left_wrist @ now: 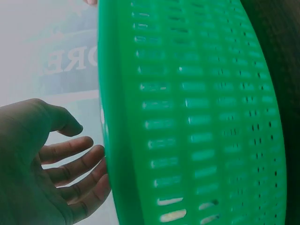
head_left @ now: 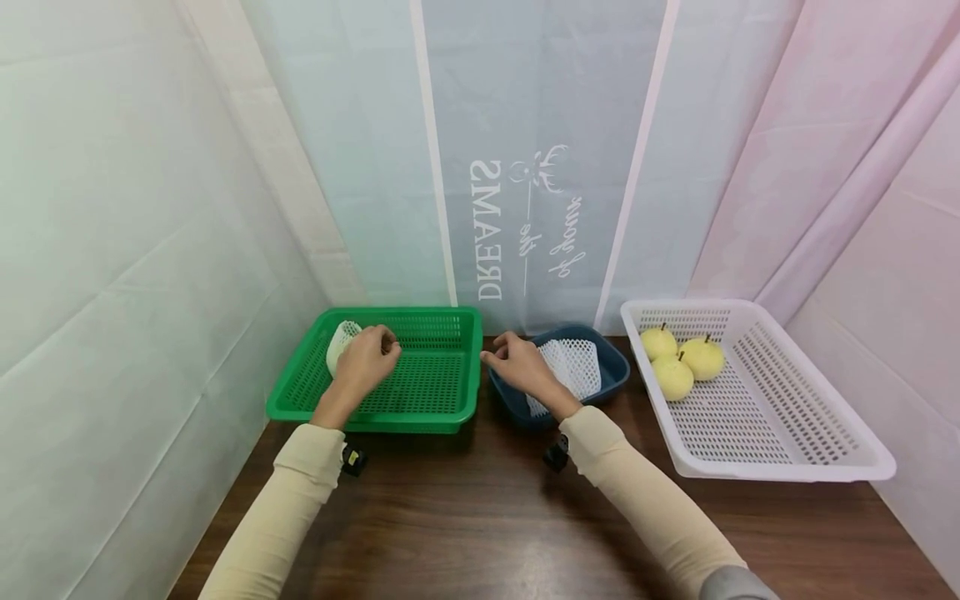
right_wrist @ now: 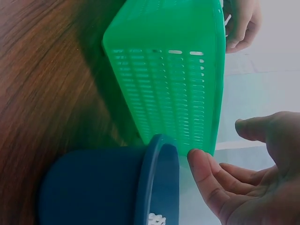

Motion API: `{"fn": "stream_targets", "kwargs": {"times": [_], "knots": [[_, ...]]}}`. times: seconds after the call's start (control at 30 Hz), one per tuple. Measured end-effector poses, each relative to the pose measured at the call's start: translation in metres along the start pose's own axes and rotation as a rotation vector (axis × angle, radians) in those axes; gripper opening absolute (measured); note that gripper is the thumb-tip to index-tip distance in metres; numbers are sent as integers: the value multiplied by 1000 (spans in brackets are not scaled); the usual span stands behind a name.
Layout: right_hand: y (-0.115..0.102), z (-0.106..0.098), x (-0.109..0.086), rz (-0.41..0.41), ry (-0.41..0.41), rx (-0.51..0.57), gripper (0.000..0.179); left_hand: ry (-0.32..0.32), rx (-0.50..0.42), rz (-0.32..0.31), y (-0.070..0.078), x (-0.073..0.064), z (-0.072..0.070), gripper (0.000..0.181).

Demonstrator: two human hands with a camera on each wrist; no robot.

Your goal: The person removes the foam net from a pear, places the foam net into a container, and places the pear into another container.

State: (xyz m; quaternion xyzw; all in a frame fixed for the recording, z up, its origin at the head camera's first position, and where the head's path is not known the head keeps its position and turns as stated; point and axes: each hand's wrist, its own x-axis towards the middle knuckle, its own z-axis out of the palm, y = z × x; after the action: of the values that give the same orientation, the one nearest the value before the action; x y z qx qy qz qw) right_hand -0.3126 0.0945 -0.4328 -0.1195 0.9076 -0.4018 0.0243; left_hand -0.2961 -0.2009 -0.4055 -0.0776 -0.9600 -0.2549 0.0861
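My left hand point(head_left: 367, 358) hovers over the green basket point(head_left: 468, 392), its fingers loosely bent and nothing held. Partly behind that hand, at the basket's left side, lies a pale rounded thing in a white foam net point(head_left: 342, 337). In the left wrist view, the thumb and fingers point(left_wrist: 70, 147) stand apart beside the basket's rim. My right hand point(head_left: 525, 367) is above the left part of a dark blue basin point(head_left: 617, 367), holding nothing. White foam nets point(head_left: 577, 362) lie in this basin, partly covered by the hand and wrist. The right wrist view shows a gap between thumb and fingers point(right_wrist: 201, 168).
A white basket point(head_left: 780, 471) stands on the right, with three yellow pears point(head_left: 702, 358) in its back left corner. All containers rest on a brown wooden table point(head_left: 465, 517). Pale curtains point(head_left: 360, 167) rise behind it, and white cloth hangs at both sides.
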Motion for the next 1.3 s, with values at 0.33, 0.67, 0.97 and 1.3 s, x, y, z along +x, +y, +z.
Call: {"fn": "stream_targets", "kwargs": {"times": [0.33,0.67,0.97,1.3], "knots": [[-3,4,10,19,-8,1,50,3,32,-21,-13,8,-7,28],[-4,6,13,26,-51,62,52,13,54,-45,-22,11,-11,34],[-4,6,14,14,-63,109,50,-32,94,-112,-33,21,-17,48],[-7,7,18,23,-76,118,53,-77,86,-176,-46,28,-21,62]]}}
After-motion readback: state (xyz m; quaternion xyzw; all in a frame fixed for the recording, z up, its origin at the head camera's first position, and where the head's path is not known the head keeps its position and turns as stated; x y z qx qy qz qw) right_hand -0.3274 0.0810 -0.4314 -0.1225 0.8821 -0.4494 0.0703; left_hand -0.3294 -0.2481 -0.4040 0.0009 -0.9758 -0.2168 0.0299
